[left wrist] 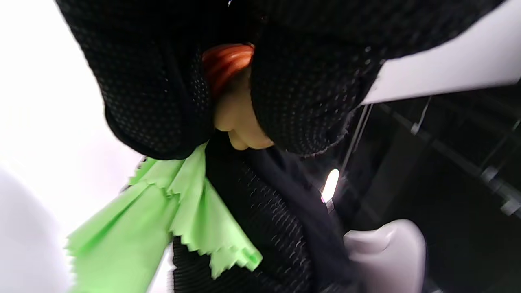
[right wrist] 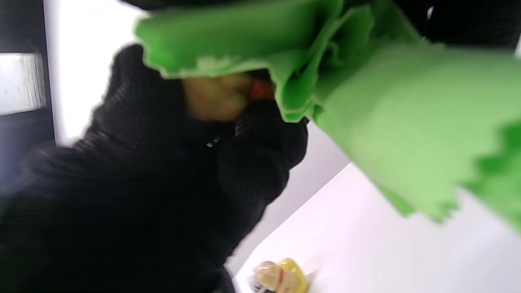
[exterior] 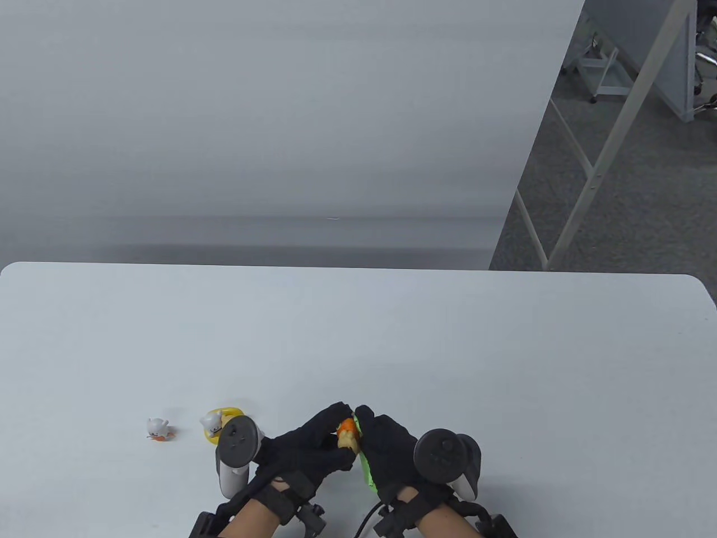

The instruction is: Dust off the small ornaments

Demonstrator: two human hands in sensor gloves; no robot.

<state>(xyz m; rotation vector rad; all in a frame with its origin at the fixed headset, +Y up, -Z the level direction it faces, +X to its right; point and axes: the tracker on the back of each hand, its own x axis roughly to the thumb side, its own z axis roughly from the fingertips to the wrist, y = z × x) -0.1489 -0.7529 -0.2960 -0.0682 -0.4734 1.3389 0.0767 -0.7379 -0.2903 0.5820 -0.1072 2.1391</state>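
Observation:
My left hand [exterior: 322, 443] grips a small tan and orange ornament [exterior: 347, 436] above the table's front edge; it also shows in the left wrist view [left wrist: 236, 110] and the right wrist view [right wrist: 215, 95]. My right hand [exterior: 386, 448] holds a green cloth [exterior: 367, 473] against the ornament; the cloth hangs down in the left wrist view [left wrist: 158, 219] and fills the top of the right wrist view [right wrist: 366, 101]. A small white ornament with an orange base [exterior: 158, 428] stands on the table at the left. A white and yellow ornament [exterior: 217, 423] stands beside my left tracker, also in the right wrist view [right wrist: 281, 277].
The white table [exterior: 392, 347] stretches far and to the right. A grey wall panel [exterior: 280, 123] stands behind it. Metal frame legs [exterior: 594, 174] stand on the carpet at the back right.

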